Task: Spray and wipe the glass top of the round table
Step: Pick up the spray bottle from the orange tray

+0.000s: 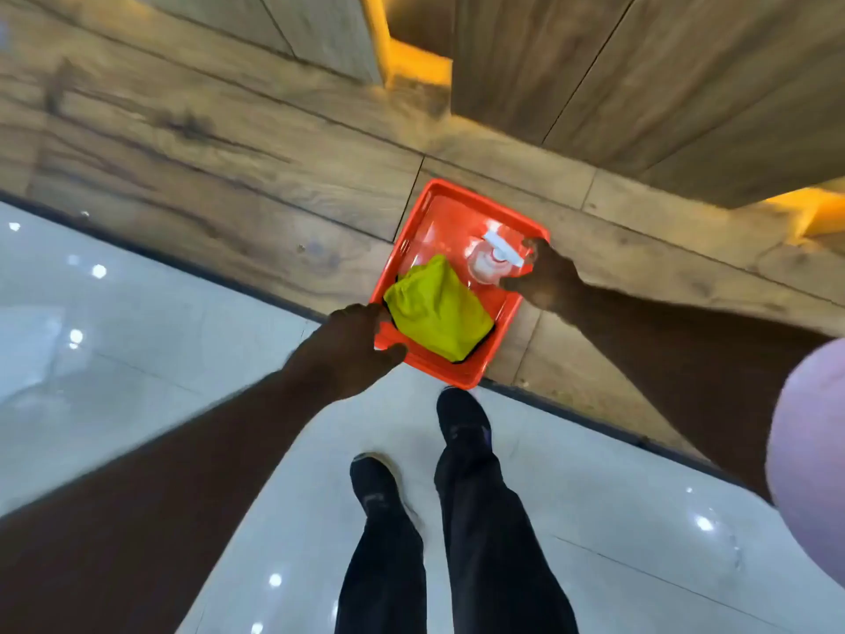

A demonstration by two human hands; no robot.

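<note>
Here, an orange tray [441,221] is held at two opposite edges: the left hand [352,345] curls its fingers [366,312] over the near-left rim, and the right hand [546,276] clasps the right rim just beside the spray bottle [491,260]. The bottle stands in the tray's far right corner, and the yellow-green cloth [436,308] lies bunched in the near half. The tray crosses the dark strip [228,272] where glossy white tiles [137,336] meet wood-grain flooring [228,153] — whether it rests there I cannot tell. Open floor spreads to the left and ahead. Two dark shoes [462,418] stand on the tiles just behind the tray. Beyond it, wooden panels [640,84] rise with yellow-lit gaps [411,57] — blur hides finer detail
</note>
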